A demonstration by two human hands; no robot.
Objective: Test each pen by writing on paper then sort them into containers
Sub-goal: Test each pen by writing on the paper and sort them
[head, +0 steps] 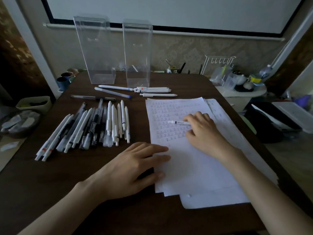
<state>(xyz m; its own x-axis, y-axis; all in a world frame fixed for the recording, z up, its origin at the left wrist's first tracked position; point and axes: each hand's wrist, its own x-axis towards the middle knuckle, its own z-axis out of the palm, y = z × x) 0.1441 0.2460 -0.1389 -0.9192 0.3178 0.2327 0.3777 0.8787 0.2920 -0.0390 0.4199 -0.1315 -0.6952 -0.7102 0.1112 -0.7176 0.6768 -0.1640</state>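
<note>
Pen (pixel 179 122) lies sideways over paper (pixel 189 168), end pointing left, pinched by right fingers (pixel 188 118); left fingers (pixel 157 148) flat.

One view only, from a camera worn on the person's head, facing forward and tilted down across the dark worktop (pixel 50 192) from its near edge. It sits close over the left hand (pixel 133 165) and right hand (pixel 201 131) (both forearms enter from the bottom corners). The wide angle bows the frame's sides and reaches the far wall (pixel 186 48) behind the worktop.
</note>
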